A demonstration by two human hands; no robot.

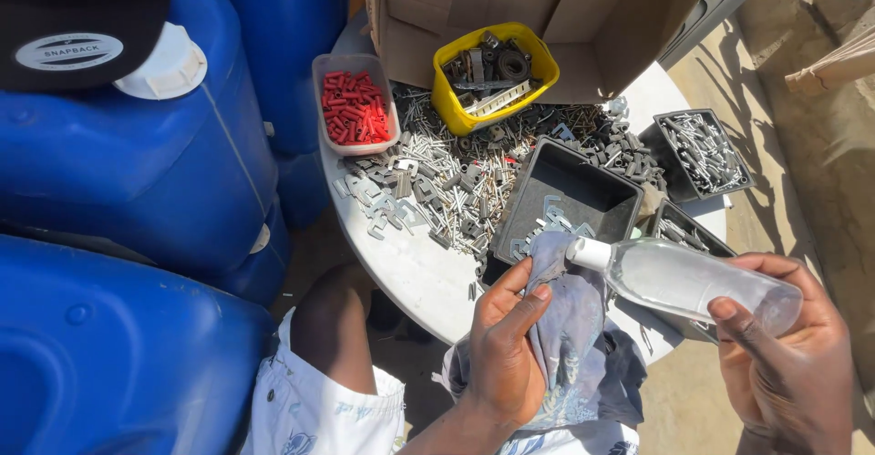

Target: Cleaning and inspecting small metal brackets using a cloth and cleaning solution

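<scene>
Left hand [506,346] clamped on a bunched grey cloth [574,327]; right hand [788,355] grips a clear bottle [679,277], nozzle tipped against the cloth. Wetting apparently underway; metal parts [437,181] lie heaped on the worktop [410,273].

Harsh direct sunlight, crisp dark shadows on the ground, sharp focus, slight wide-angle distortion.

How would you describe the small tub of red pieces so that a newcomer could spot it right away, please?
Start at the round white table heaped with grey metal parts. At its far left edge, beside the blue jerrycans and just left of the yellow tub, stands a clear rectangular tub. It alone holds bright red plastic pieces; every other container holds grey or dark metal.
</scene>
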